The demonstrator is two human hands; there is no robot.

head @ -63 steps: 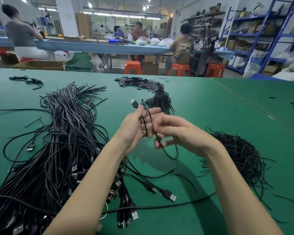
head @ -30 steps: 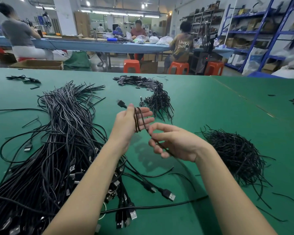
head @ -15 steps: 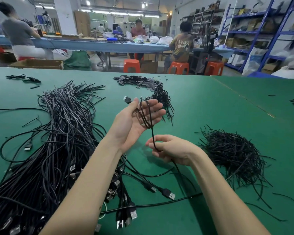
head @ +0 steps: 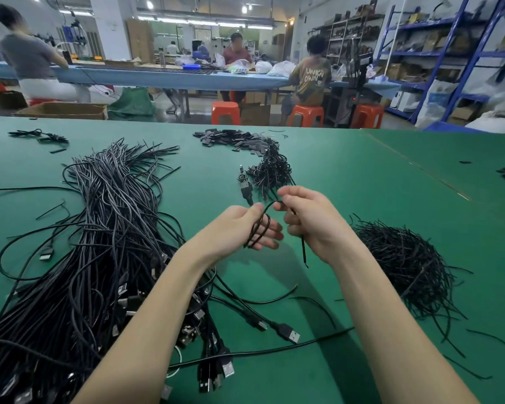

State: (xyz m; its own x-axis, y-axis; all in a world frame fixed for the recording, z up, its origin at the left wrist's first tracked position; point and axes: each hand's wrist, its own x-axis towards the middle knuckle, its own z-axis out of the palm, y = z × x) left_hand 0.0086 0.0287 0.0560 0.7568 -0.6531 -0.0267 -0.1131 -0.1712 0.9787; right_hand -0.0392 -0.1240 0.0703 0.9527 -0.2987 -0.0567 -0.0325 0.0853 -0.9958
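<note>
Above the green table point(head: 362, 182) my left hand point(head: 239, 228) holds a thin black cable point(head: 257, 231) wound in loops across its fingers, thumb pressed on the loops. The cable's plug end point(head: 245, 189) sticks up past the thumb. Close to the right, my right hand point(head: 309, 220) pinches the same cable with curled fingers, and the cable arcs between both hands. The loose tail point(head: 304, 253) hangs down below the right palm.
A big heap of black USB cables point(head: 99, 243) covers the table's left side, plugs point(head: 213, 371) toward me. A pile of black ties point(head: 403, 263) lies at right, coiled cables point(head: 271, 170) and small black pieces point(head: 233, 139) farther back. People sit at a blue bench point(head: 169, 78) behind.
My right hand has risen from below the left hand to beside it, carrying the cable up. The hanging tail is much shorter. The left hand turned palm inward with more loops on it.
</note>
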